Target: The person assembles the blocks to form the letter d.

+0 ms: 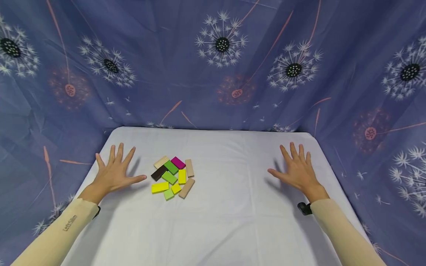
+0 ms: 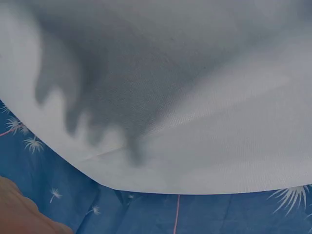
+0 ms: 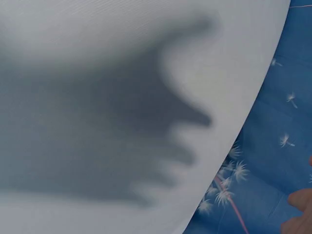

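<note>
The left hand point(image 1: 112, 176) and right hand point(image 1: 298, 175) hover, fingers spread apart and holding nothing, perhaps to leave the coloured rectangular blocks point(image 1: 169, 177) unobstructed, clustered on the worktop point(image 1: 226, 214) at the left hand's three o'clock.

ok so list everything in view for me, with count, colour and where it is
yellow blocks: 3, bright yellow, right and near parts of cluster
green blocks: 3, mid to light green, two mid-cluster, one at near end
tan blocks: 3, pale wood tone, one far left, two on right
magenta block: 1, magenta, far edge
dark block: 1, blackish brown, left edge
cloth-covered table: 1, white, under blocks
dandelion-print fabric: count unclear, blue, around table
wrist gear: 2, black, one per wrist
sleeves: 2, cream, on forearms
left hand: 1, bare, left of blocks
right hand: 1, bare, table's right side
</note>
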A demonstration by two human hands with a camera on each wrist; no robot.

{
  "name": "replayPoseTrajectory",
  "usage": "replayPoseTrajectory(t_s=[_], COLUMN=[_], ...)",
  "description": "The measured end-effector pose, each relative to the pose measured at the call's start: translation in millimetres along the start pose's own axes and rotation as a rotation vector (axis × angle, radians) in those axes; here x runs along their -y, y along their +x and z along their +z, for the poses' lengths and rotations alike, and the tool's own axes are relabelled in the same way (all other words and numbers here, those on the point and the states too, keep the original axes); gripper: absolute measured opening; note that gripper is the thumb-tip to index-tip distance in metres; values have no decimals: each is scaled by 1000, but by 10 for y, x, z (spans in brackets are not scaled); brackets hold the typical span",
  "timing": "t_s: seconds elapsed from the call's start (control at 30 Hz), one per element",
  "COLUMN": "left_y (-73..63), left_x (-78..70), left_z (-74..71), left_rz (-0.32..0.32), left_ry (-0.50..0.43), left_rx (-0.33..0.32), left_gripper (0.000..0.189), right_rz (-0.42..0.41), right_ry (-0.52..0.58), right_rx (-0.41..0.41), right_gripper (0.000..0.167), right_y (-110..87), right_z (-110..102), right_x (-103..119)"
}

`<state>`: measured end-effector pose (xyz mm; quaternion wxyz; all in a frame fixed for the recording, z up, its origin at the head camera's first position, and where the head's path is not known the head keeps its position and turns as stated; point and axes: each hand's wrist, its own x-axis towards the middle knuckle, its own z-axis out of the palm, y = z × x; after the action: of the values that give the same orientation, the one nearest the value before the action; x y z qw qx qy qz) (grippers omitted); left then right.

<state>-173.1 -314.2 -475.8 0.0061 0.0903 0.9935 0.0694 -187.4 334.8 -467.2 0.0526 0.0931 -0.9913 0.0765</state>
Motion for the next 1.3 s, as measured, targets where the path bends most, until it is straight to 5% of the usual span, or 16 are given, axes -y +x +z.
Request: replayPoseTrajectory(t_s=[0.2, 0.6, 1.07, 1.3], left_y=[-96, -172, -415, -551], left_x=[-77, -495, -931, -953], left_z=[32, 304, 508, 477], left_rz=[79, 219, 154, 88], left_ry=[-19, -95, -273, -383], left_rx=[-22, -60, -62, -104], left_gripper=[123, 121, 119, 117], right_rz=[-24, -186, -337, -396], right_ry=[86, 262, 414, 464], right_rx=[14, 76, 189, 232], right_gripper=[114, 110, 108, 105], right_y=[111, 404, 609, 720], right_z=[18, 205, 599, 831], right_x=[148, 808, 1488, 1851])
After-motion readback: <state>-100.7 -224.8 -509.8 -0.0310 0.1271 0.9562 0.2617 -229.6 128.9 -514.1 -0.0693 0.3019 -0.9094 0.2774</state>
